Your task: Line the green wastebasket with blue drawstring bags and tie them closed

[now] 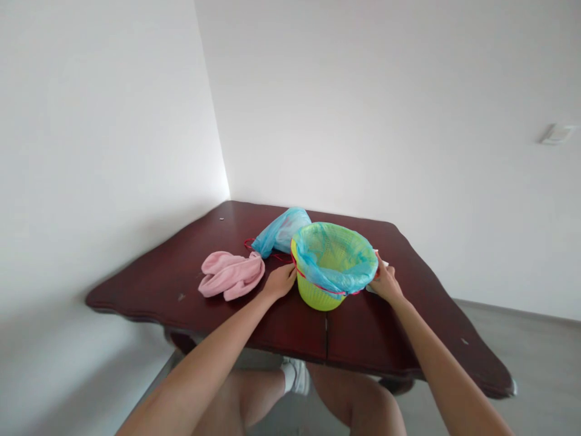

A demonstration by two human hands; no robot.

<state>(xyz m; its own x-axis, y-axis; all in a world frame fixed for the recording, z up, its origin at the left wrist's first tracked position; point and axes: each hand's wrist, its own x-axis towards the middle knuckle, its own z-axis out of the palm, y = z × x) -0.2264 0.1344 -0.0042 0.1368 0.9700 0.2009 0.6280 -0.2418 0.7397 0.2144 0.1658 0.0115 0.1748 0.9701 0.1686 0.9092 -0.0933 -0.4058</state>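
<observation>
A lime-green wastebasket [320,298] stands on the table, lined with a light-blue trash bag [338,280]. The bag is folded over the rim, and its red drawstring hangs around the outside. Against the basket's left side, my left hand [280,280] is closed, its fingertips partly hidden by the basket. My right hand [385,283] grips the right side just under the rim, where the bag's edge lies. Behind that hand a white item [385,263] shows only in part; I cannot make out what it is.
A pink cloth [231,274] lies crumpled left of the basket. Behind it rests a filled blue drawstring bag [284,230] with red cords. The dark red wooden table [181,266] has a wavy edge and a seam in front. White walls meet behind it.
</observation>
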